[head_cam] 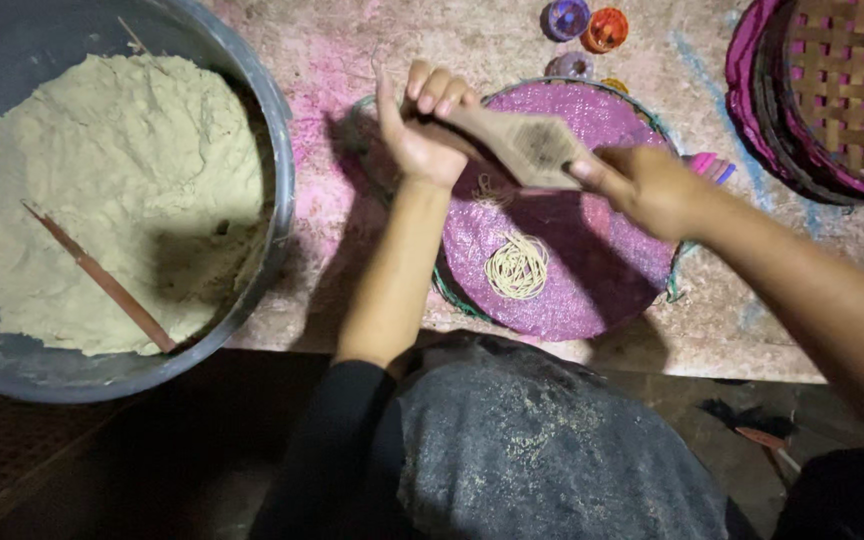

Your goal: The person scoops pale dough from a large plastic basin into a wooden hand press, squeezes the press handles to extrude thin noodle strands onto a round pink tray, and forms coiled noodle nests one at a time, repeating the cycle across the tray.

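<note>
Both hands hold a wooden noodle press [532, 148] level above a round purple mesh tray [602, 280]. My left hand [420, 130] grips the press's left handle, and my right hand [647, 190] grips its right end. Thin pale strands hang from under the press. One coiled nest of pale noodles [517, 266] lies on the tray below the press.
A big grey basin [282, 180] at the left holds a mound of pale dough [112, 190] with a wooden stick [102, 280] lying in it. A woven basket with a magenta rim [832, 90] sits at the top right. Small purple and orange moulds [584, 25] lie beyond the tray.
</note>
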`<state>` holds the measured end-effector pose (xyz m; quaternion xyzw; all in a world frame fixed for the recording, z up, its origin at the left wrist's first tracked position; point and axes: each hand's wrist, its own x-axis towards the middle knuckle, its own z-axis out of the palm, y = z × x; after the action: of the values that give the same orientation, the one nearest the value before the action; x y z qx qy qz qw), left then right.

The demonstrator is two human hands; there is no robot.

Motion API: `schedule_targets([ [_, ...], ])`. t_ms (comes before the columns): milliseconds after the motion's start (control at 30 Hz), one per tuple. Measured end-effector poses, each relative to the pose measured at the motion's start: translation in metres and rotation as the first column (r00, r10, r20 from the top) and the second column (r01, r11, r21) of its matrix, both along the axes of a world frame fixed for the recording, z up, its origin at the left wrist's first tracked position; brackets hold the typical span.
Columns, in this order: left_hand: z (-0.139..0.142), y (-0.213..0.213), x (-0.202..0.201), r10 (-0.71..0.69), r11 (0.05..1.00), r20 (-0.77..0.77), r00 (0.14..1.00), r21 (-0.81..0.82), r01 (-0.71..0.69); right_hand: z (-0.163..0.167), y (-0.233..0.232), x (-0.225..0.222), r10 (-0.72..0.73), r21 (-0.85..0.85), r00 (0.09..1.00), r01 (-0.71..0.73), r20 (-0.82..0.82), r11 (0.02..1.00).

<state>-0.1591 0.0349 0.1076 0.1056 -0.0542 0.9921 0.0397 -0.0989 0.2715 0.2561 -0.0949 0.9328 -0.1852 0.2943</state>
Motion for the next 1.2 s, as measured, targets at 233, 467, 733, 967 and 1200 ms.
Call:
schedule_targets([
  [233,0.033,-0.030,-0.008,0.053,0.984,-0.080,0.995,-0.165,-0.065,0.002,-0.020,0.007,-0.034,-0.098,0.999,0.031,-0.026,0.995],
  [467,0.036,0.011,-0.008,0.089,0.994,0.049,0.995,-0.069,-0.086,0.006,0.009,-0.002,-0.005,-0.068,0.994,-0.002,-0.106,0.998],
  [733,0.036,-0.006,-0.028,-0.103,0.924,0.519,0.848,-0.266,0.275,-0.012,0.014,-0.008,-0.082,-0.267,0.983,0.035,-0.167,0.963],
  [967,-0.039,0.006,-0.007,-0.065,-0.026,0.498,0.865,-0.867,0.497,-0.029,0.021,-0.018,-0.143,-0.286,0.965,0.076,-0.221,0.955],
  [1200,0.016,-0.018,0.064,-0.348,-0.825,-0.293,0.891,-0.356,-0.439,-0.056,0.049,-0.012,-0.307,-0.678,0.908,0.418,0.286,0.604],
])
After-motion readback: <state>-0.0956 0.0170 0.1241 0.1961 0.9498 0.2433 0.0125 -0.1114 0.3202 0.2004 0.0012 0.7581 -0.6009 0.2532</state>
